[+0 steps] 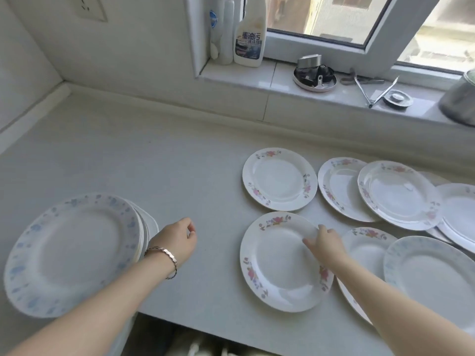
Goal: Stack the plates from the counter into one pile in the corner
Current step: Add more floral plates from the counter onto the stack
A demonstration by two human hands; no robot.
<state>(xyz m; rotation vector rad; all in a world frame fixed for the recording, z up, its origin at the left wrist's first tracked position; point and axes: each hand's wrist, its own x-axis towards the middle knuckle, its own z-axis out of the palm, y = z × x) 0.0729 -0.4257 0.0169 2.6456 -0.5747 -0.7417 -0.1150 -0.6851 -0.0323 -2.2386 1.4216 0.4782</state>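
Note:
A pile of plates (74,253) with a blue-flowered plate on top stands at the counter's front left. My left hand (177,240), with a bracelet on the wrist, hovers just right of the pile, fingers loosely curled and holding nothing. My right hand (325,244) grips the right rim of a pink-flowered plate (277,263) lying flat near the front edge. Another pink-flowered plate (279,179) lies behind it. Several more plates (398,194) overlap along the right, one of them a blue-patterned plate (434,278) at the front right.
The grey counter (154,163) runs back to a wall corner at far left. On the window sill (277,80) stand cleaner bottles (249,34), a round tin (314,77), tongs (370,91) and a metal pot (460,101).

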